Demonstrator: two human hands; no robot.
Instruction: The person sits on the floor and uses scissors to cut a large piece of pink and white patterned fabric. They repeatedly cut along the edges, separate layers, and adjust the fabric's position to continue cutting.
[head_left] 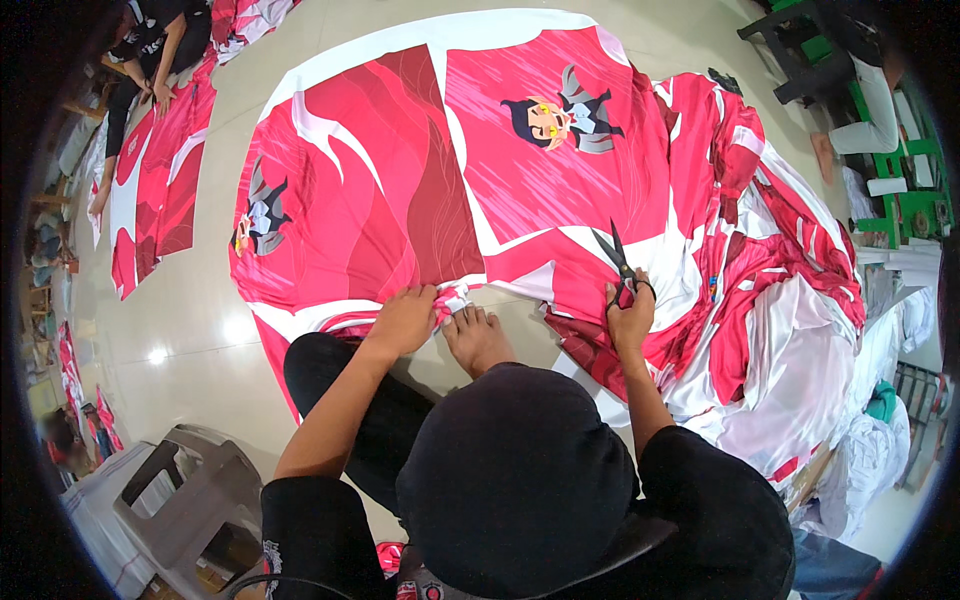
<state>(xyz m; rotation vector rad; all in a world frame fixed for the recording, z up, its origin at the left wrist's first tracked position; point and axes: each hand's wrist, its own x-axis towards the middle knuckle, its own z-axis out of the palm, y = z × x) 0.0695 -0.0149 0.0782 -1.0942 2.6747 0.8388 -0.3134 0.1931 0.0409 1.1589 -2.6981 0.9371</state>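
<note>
A wide sheet of red, pink and white printed cloth (350, 200) lies on the floor before me, with cartoon figures in dark capes on it. My left hand (403, 320) is closed on a bunched edge of this cloth, beside my bare foot (479, 340). Black-handled scissors (624, 270) are in my right hand (630, 318), their blades parted and pointing away from me over the cloth. Whether the blades touch the cloth I cannot tell.
A crumpled heap of the same cloth (800, 330) lies to the right. A grey plastic stool (200, 490) stands at lower left. At far left, another person's hands (162, 95) rest near more printed cloth (165, 190). Green racks (915, 215) stand at far right, near someone's leg.
</note>
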